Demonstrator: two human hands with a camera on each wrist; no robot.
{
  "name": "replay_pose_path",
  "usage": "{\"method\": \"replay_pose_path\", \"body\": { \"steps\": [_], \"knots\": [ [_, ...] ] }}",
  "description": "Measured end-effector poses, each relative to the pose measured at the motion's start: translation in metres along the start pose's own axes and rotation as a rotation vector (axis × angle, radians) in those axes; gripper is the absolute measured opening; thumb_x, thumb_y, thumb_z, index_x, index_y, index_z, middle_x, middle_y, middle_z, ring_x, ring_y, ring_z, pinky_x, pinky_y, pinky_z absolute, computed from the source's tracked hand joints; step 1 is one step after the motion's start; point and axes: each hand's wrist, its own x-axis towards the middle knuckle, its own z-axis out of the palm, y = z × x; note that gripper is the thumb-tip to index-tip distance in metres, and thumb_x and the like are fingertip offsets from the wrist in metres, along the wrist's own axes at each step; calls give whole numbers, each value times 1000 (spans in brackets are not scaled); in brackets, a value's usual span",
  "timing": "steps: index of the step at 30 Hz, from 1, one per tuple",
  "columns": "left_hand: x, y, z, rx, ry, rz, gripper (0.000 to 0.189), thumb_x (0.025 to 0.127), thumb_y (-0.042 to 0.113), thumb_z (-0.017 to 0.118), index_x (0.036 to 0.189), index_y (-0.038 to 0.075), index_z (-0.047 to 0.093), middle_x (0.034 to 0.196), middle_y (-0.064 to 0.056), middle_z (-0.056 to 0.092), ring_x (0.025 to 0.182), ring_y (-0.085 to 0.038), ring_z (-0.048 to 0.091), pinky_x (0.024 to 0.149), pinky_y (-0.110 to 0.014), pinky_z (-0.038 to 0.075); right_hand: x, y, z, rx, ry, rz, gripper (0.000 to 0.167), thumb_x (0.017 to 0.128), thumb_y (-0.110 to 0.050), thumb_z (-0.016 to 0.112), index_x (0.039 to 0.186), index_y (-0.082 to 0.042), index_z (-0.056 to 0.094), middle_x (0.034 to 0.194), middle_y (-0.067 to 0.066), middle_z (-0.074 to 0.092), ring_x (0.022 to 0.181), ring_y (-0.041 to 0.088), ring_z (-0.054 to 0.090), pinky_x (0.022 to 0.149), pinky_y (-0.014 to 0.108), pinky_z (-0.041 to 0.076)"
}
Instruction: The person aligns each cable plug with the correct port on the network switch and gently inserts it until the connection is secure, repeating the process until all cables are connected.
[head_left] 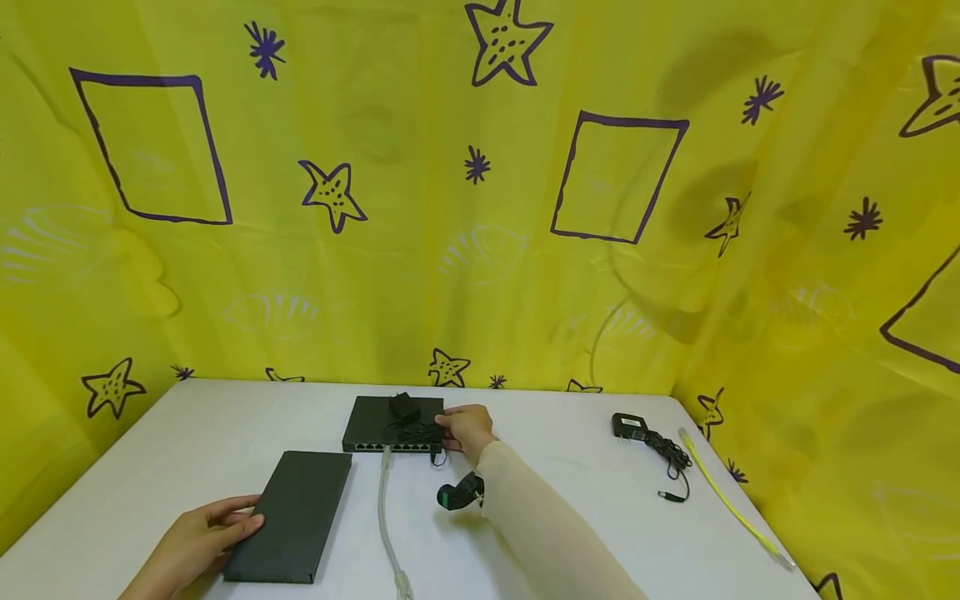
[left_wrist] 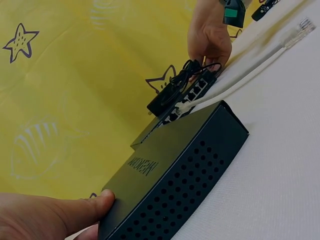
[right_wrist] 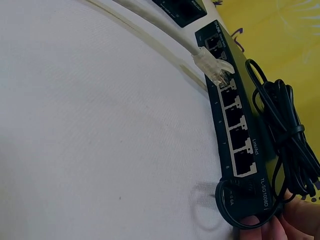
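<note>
My right hand [head_left: 467,429] holds the right end of a black network switch [head_left: 367,421] at the back of the table; its fingers reach under the edge in the right wrist view. On the switch lies a black power adapter [head_left: 403,407] with a bundled cord [right_wrist: 287,140], whose end is at the socket beside port 8. A clear-white Ethernet cable [head_left: 384,508] is plugged into one port, its other plug lying toward the front. My left hand [head_left: 191,537] grips the left side of a second black switch [head_left: 292,512], thumb on top; vent holes [left_wrist: 185,182] show on one side.
At the right lie another power adapter [head_left: 628,425] with a bundled cord and a yellow Ethernet cable [head_left: 731,500] along the table edge. A yellow patterned curtain [head_left: 420,275] hangs behind the white table [head_left: 562,467]. The right wrist wears a dark strapped device [head_left: 457,493].
</note>
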Motion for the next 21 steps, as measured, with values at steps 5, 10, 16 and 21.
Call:
{"method": "replay_pose_path", "body": {
  "steps": [5, 10, 16, 21],
  "knots": [
    [-2, 3, 1, 8, 2, 6, 82, 81, 49, 76, 134, -9, 52, 94, -6, 68, 80, -19, 59, 66, -32, 54, 8, 2, 4, 0, 5, 15, 25, 85, -5, 76, 109, 0, 72, 94, 9, 66, 76, 17, 59, 68, 29, 60],
    [-2, 3, 2, 11, -3, 6, 81, 82, 48, 76, 134, -9, 52, 95, -7, 68, 81, -18, 58, 65, -31, 53, 7, 2, 6, -1, -4, 10, 24, 85, -5, 76, 108, 0, 72, 92, 9, 66, 75, 17, 60, 68, 28, 60],
    [-4, 3, 0, 42, -5, 14, 81, 82, 50, 75, 135, -8, 52, 99, -9, 68, 82, -18, 55, 63, -30, 49, 6, 1, 8, 7, -10, 11, 24, 85, -5, 76, 108, 0, 72, 93, 9, 67, 75, 17, 60, 68, 28, 60],
    [-9, 5, 3, -5, -20, -8, 79, 82, 47, 76, 133, -9, 53, 94, -6, 66, 79, -19, 57, 63, -30, 51, 8, 1, 9, 7, -4, 19, 24, 84, -6, 76, 108, -1, 72, 91, 9, 67, 75, 17, 60, 67, 27, 59]
  ]
}}
